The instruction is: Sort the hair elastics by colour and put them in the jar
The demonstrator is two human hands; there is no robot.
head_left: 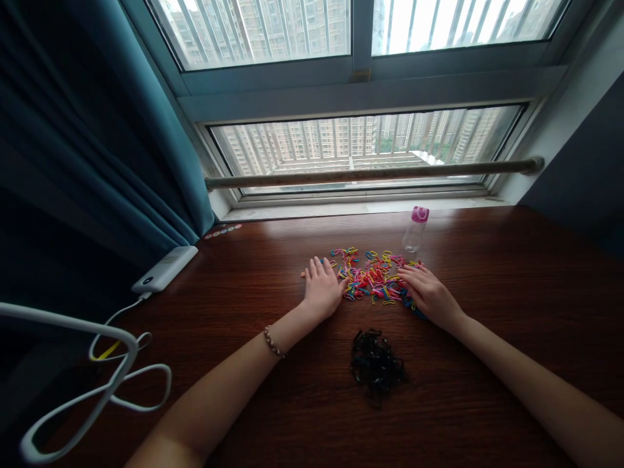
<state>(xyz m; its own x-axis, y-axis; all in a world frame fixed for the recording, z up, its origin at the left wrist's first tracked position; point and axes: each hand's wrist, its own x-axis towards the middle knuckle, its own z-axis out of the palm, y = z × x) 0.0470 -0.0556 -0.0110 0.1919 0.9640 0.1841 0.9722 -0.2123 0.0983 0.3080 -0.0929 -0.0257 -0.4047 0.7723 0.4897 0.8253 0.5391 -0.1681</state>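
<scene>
Far left: heavy teal fabric curtain [97, 149] hanging to the desk edge; below it a looped white cable [112, 383] running to a flat white rectangular power bank [164, 268] lying on the dark brown wood-grain desk [511, 292]. Near the sill, a short row of small coloured stickers or beads [223, 231], too small to tell which. Centre-left: the left hand [322, 287], a beaded bracelet [273, 342] on its wrist, lying palm down with fingers spread and slack, clamped on nothing, its fingertips at the left edge of the spread. Centre: a loose scatter of small multicoloured elastic hair bands [373, 276] in pink, yellow, blue, red and green, lying flat on the desk between the two hands. Nearer the person, well apart from that scatter, a separate heap of small black elastic bands [375, 364], no colours visibly mixed in. Judged from this, black bands appear already drawn out into their own pile, while the coloured ones remain unsorted by shade. Behind the scatter: a small clear plastic bottle with a pink cap [416, 229], upright, cap on; its contents cannot be told, and it looks empty. Centre-right: the right hand [429, 292], fingers relaxed and resting on the right edge of the coloured bands; whether any band is pinched cannot be told
</scene>
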